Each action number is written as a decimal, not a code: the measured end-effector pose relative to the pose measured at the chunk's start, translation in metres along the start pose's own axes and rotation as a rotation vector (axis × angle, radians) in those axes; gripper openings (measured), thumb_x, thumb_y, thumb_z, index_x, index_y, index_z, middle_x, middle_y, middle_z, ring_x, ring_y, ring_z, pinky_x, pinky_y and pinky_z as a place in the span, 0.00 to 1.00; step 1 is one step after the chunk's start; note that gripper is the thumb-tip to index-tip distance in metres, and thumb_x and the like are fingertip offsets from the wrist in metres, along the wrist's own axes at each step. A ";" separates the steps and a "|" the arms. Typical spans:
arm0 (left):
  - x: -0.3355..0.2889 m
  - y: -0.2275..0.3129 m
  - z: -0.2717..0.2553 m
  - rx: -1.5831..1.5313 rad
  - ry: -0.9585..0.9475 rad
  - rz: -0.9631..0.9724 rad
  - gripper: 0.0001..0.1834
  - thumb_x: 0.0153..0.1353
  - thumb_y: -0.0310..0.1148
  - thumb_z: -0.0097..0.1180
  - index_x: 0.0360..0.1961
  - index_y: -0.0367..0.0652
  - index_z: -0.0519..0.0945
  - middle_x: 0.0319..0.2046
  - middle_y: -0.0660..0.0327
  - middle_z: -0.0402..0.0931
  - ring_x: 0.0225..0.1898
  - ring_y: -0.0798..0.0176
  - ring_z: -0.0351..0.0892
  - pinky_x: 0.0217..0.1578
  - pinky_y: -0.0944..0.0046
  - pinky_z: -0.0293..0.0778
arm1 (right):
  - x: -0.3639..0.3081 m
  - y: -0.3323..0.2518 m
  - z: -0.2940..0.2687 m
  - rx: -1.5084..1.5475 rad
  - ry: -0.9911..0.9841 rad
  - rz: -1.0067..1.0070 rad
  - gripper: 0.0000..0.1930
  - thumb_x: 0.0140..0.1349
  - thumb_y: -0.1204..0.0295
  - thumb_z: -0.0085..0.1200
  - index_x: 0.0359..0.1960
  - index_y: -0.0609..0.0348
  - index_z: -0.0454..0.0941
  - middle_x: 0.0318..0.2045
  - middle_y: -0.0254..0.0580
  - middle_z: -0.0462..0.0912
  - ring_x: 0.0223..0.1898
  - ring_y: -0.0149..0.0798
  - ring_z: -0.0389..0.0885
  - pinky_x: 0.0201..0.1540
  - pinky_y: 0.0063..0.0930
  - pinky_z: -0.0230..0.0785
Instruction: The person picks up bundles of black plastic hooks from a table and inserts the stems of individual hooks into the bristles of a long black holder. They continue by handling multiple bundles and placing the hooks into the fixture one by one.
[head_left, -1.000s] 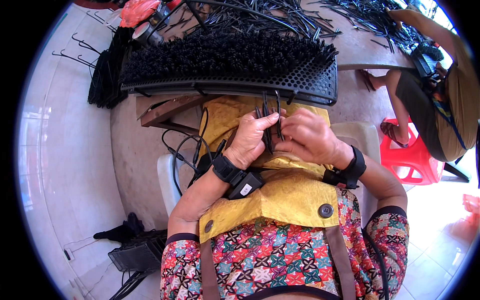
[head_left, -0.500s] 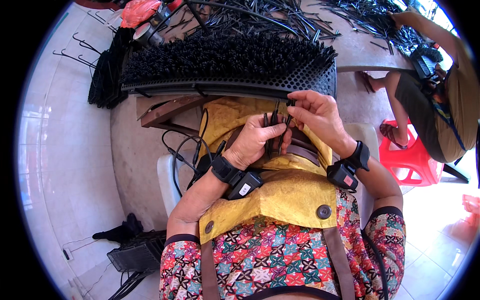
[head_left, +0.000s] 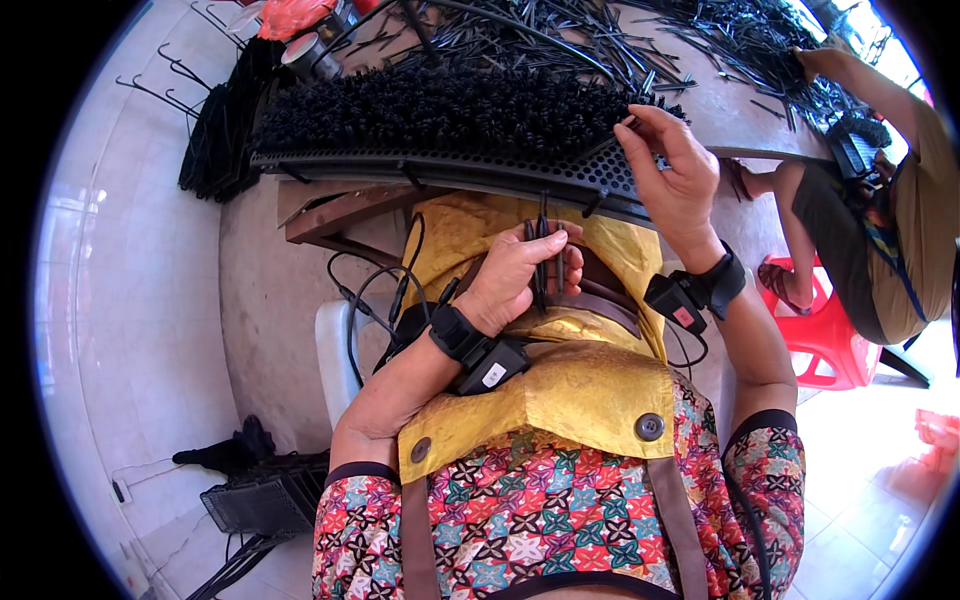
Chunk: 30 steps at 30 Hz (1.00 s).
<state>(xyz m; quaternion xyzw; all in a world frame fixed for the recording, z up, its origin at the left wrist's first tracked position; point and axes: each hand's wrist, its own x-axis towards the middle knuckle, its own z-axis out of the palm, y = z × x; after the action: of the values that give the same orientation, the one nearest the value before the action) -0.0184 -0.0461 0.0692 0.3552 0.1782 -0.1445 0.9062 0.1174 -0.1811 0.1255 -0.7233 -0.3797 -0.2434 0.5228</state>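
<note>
My left hand, in front of the yellow apron, is closed around a few thin black sticks that point upward. My right hand is raised over the right end of a black perforated rack, thumb and fingertips pinched together. A thin dark stick seems to be between those fingertips, mostly hidden. Dense rows of short black pieces stand up from the rack's holes. Bare holes show along its near side and right part.
Loose black sticks lie heaped on the table behind the rack. Black hooked racks stand at the left. On the right a co-worker reaches to the table beside a red plastic stool. Cables hang by my left arm.
My right hand has moved away from the left hand, up and to the right, over the rack. The left hand stays near the apron, still holding black sticks.
</note>
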 end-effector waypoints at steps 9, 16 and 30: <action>0.002 -0.001 -0.002 -0.008 -0.028 0.000 0.13 0.63 0.33 0.51 0.46 0.38 0.73 0.28 0.60 0.76 0.27 0.64 0.77 0.28 0.66 0.75 | 0.004 0.012 0.015 -0.312 -0.256 -0.436 0.15 0.52 0.77 0.54 0.42 0.65 0.72 0.24 0.44 0.75 0.27 0.46 0.74 0.27 0.35 0.68; 0.004 0.000 -0.002 -0.051 -0.118 0.006 0.13 0.63 0.34 0.50 0.46 0.37 0.74 0.27 0.60 0.76 0.26 0.64 0.75 0.25 0.66 0.72 | -0.009 -0.001 0.012 -0.323 -0.493 -0.211 0.17 0.55 0.72 0.54 0.45 0.66 0.71 0.21 0.48 0.75 0.26 0.49 0.76 0.28 0.40 0.69; 0.003 -0.001 0.000 -0.018 -0.148 0.015 0.17 0.65 0.37 0.48 0.48 0.36 0.74 0.32 0.57 0.77 0.32 0.63 0.78 0.31 0.66 0.76 | 0.004 -0.008 -0.015 -0.123 -0.050 0.015 0.06 0.51 0.82 0.58 0.32 0.64 0.77 0.25 0.43 0.79 0.25 0.37 0.78 0.29 0.26 0.70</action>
<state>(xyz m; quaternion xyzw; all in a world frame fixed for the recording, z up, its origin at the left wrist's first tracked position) -0.0163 -0.0469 0.0675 0.3366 0.1096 -0.1619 0.9211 0.1143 -0.1931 0.1383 -0.7627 -0.3715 -0.2443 0.4696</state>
